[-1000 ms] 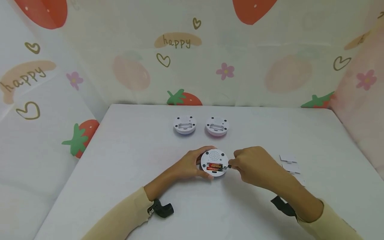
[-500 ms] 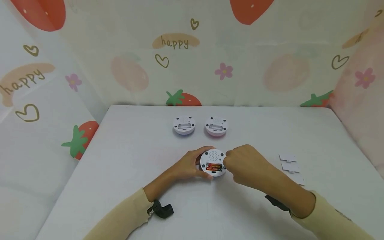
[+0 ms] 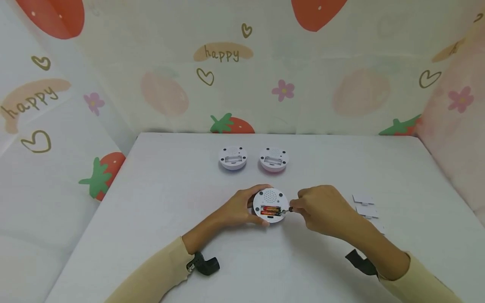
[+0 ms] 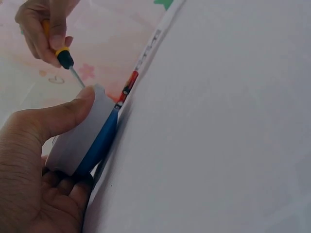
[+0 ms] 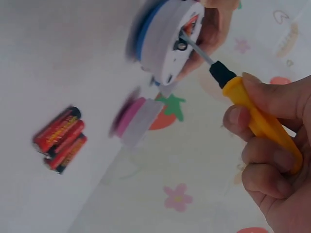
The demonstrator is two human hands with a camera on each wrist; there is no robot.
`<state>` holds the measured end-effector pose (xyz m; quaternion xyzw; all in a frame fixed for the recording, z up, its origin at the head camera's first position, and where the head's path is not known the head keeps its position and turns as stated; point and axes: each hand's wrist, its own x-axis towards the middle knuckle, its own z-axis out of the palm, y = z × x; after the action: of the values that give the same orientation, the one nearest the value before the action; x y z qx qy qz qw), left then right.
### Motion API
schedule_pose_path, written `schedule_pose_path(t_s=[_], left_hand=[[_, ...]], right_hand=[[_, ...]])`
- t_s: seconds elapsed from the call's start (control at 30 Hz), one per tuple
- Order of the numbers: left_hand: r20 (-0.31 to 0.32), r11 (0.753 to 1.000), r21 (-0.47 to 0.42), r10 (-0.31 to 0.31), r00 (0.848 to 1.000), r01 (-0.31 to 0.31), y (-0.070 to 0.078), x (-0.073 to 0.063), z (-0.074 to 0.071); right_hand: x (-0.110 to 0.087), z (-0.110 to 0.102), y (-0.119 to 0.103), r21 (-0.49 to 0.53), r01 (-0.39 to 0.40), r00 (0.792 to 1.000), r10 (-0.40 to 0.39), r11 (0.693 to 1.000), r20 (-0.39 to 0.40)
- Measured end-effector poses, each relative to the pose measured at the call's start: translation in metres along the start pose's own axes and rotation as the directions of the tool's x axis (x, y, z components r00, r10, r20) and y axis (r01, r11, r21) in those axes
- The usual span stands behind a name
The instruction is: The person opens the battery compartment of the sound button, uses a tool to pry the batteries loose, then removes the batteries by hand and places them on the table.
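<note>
My left hand (image 3: 236, 208) grips a round white device (image 3: 270, 198) by its side, thumb at the near rim and fingers round the far side. Its flat back faces up, with speaker holes, dark feet and an uncovered compartment that holds red batteries (image 3: 270, 211). The left wrist view shows the device's blue underside (image 4: 99, 145). My right hand (image 3: 322, 210) holds a screwdriver (image 5: 265, 121) by its yellow handle, fingers curled round it. The metal shaft slants to the right end of the battery compartment, its tip beside the batteries.
Two similar white devices, one on the left (image 3: 233, 158) and one on the right (image 3: 273, 160), lie farther back with bare compartments. White battery covers (image 3: 365, 206) lie to the right. Several loose red batteries (image 5: 60, 138) rest on the white table (image 3: 170, 176). Printed cloth (image 3: 318, 54) hangs behind.
My right hand moved left over the device's edge half a second ago, then back right, so the screwdriver shaft shows again. The left hand and device have stayed in place.
</note>
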<state>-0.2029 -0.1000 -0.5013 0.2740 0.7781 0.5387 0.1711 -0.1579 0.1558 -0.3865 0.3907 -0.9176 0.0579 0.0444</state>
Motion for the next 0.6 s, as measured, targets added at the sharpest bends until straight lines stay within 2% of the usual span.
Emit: schedule_pose_path(t_s=[0.3,0.47,0.6], left_hand=[[-0.003,1.000,-0.005,-0.001,1.000,0.000,-0.001,0.001,0.001],[-0.013,1.000,0.001,-0.006,1.000,0.006,0.000,0.001,0.001],[-0.009,1.000,-0.014,0.002,1.000,-0.002,0.002,0.001,0.001]], right_hand=[[-0.015,0.016,0.013,0.184,-0.067,0.991,0.087,0.981,-0.102],[-0.020,0.024,0.018,0.259,-0.059,0.978,0.107,0.964,-0.177],[-0.024,0.030,0.022,0.314,-0.059,0.974,0.124,0.947,-0.192]])
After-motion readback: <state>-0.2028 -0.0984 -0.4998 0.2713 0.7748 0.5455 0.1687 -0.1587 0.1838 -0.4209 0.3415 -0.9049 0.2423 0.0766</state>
